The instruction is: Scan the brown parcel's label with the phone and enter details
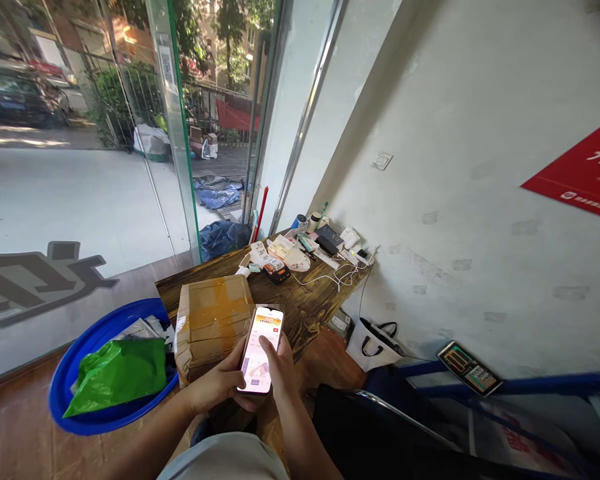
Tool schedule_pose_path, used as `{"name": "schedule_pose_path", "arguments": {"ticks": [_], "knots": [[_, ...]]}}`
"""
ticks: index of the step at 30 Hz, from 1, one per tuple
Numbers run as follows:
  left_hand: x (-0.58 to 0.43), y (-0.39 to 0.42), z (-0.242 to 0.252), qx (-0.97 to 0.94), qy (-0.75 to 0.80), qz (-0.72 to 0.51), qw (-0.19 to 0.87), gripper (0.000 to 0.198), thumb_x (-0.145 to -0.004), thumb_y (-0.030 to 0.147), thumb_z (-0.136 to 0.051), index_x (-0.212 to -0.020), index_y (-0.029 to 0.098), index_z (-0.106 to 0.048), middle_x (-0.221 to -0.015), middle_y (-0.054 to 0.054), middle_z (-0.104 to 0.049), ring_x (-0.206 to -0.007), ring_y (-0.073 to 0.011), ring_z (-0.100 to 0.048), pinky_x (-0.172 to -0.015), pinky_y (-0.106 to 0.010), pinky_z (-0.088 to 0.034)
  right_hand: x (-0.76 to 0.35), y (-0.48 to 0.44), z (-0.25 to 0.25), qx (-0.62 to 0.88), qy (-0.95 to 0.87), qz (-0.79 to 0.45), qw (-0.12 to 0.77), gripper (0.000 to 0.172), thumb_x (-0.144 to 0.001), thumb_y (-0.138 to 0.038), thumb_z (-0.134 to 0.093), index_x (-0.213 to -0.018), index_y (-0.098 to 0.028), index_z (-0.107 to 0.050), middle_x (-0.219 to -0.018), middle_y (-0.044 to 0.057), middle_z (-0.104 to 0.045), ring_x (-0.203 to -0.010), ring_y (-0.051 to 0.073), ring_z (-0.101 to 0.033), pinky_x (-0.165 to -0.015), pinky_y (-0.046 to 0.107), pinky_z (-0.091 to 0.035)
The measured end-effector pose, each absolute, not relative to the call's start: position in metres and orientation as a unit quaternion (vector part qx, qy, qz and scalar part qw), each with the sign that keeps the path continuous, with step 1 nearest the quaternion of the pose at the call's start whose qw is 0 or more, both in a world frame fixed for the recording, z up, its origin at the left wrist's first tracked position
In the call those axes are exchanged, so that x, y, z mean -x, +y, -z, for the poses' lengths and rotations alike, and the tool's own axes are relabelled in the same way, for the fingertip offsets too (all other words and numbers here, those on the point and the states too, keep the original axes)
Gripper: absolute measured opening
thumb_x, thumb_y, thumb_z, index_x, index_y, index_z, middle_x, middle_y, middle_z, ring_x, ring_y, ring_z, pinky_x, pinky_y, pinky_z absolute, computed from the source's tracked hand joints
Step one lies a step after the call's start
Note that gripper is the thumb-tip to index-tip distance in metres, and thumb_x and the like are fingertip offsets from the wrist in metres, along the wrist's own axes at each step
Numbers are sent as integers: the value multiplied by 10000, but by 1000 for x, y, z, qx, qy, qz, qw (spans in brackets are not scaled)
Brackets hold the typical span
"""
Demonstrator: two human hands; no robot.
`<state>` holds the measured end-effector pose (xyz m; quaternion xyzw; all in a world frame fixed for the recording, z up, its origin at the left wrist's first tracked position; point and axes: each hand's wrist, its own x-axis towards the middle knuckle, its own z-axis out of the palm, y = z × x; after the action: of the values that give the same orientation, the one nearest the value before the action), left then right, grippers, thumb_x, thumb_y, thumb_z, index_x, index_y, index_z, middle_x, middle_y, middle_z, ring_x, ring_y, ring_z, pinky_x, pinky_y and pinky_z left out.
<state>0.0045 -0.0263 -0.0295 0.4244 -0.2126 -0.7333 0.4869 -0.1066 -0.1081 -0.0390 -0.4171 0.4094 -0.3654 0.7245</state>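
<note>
A smartphone [261, 350] with a lit pink and white screen is held in both hands over the near end of a wooden table [310, 303]. My left hand [217, 385] wraps its fingers round the phone's lower left edge. My right hand [279, 363] holds the right side, with the thumb resting on the screen. Just behind the phone a taped cardboard box [211, 323] lies on the table.
A blue tub [87, 377] with a green bag [120, 373] stands on the floor at left. The table's far end carries a handheld scanner [277, 271], cables, labels and small items. A white tote bag [373, 343], a black chair [380, 433] and a scale display [469, 368] are at right.
</note>
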Motion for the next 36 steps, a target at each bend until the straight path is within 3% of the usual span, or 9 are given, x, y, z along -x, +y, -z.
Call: {"name": "schedule_pose_path", "arguments": {"ticks": [4,9,18,22,28,31,33,36], "knots": [[-6,-26,28,-442,-225,727,474,1154,-554,184,-606,-1492,278,62,-1126,-82,-585,-924,-240,-567,-713,-380,-565,100,-107,37,392,423,379,724,536,-576,-464,-817,-963,-174,-585,-897,64,-725,-848,264,-671,-768,356,-523],[-11,-26,28,-419,-194,727,509,1149,-526,159,-573,-1487,356,25,-1310,-92,-493,-938,-255,-574,-617,-367,-585,97,-107,29,328,407,363,772,468,-673,-588,-618,-894,-176,-642,-775,50,-724,-757,249,-667,-689,358,-532],[-20,-8,29,-403,-136,677,601,1089,-553,149,-561,-1483,395,-50,-1360,-101,-477,-900,-287,-642,-501,-348,-597,73,-122,18,357,344,305,814,312,-641,-491,-591,-698,-187,-630,-655,21,-687,-707,235,-639,-639,320,-492],[-13,1,28,-425,-121,610,658,1060,-603,189,-631,-1480,404,-76,-1326,-111,-510,-821,-259,-659,-495,-339,-592,60,-128,17,422,287,258,820,255,-622,-388,-647,-773,-182,-653,-721,18,-708,-716,226,-641,-653,309,-494],[15,8,35,-492,-74,472,728,1035,-640,278,-665,-1490,365,-81,-1254,-119,-555,-761,-233,-639,-486,-328,-570,34,-134,19,487,237,141,829,427,-575,-454,-760,-879,-185,-626,-791,51,-744,-742,261,-680,-680,355,-533],[36,14,38,-501,-35,421,756,982,-617,234,-586,-1488,345,-147,-1244,-99,-561,-839,-266,-628,-589,-401,-576,26,-128,24,516,214,74,826,510,-530,-488,-810,-897,-195,-610,-822,58,-746,-807,287,-691,-695,371,-554],[53,18,41,-527,-13,381,760,956,-591,206,-551,-1477,334,-215,-1213,-76,-583,-923,-297,-615,-750,-500,-547,27,-121,29,534,189,14,824,572,-489,-519,-829,-907,-197,-608,-755,56,-733,-778,314,-696,-640,392,-568],[72,26,56,-582,-42,287,760,929,-533,144,-574,-1419,335,-369,-1238,-25,-582,-1185,-335,-492,-1032,-551,-356,29,-107,44,568,162,-83,803,646,-452,-567,-843,-944,-217,-616,-648,51,-690,-691,346,-690,-507,425,-558]]}}
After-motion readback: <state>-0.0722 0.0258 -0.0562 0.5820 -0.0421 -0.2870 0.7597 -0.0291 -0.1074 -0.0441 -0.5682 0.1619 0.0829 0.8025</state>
